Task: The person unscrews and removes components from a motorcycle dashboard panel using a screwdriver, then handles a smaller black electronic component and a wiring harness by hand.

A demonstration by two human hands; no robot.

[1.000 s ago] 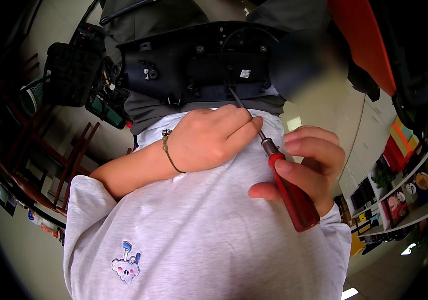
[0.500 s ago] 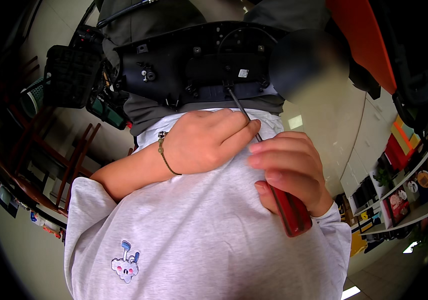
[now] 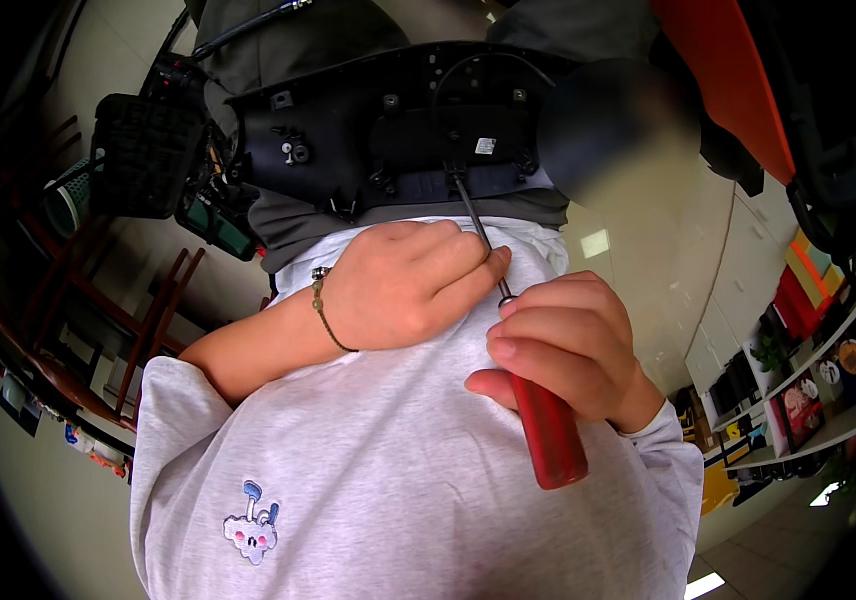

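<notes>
Across my lap lies a black plastic panel [image 3: 338,110], its inner side up, with brackets, a thin cable and a small white label. A screwdriver [image 3: 552,440] with a red handle points its tip at the panel's near edge, at a small bracket. My left hand [image 3: 408,280] is closed, thumb and forefinger pinching the steel shaft. Curled round the upper part of the handle are the fingers of my right hand [image 3: 568,340], with the thumb extended to the left. Several small screws and washers [image 3: 293,150] sit together in the panel's left hollow.
Left of the panel stand an open black tool case [image 3: 146,155] and a green-and-black case [image 3: 216,230]. Wooden chair frames [image 3: 158,320] are farther left. An orange panel [image 3: 728,80] rises at the upper right. Shelves with goods [image 3: 818,400] line the right side.
The screwdriver handle has swung left and turned about its axis. My right hand's fingers have shifted on it, while my left hand stays nearly in place on the shaft.
</notes>
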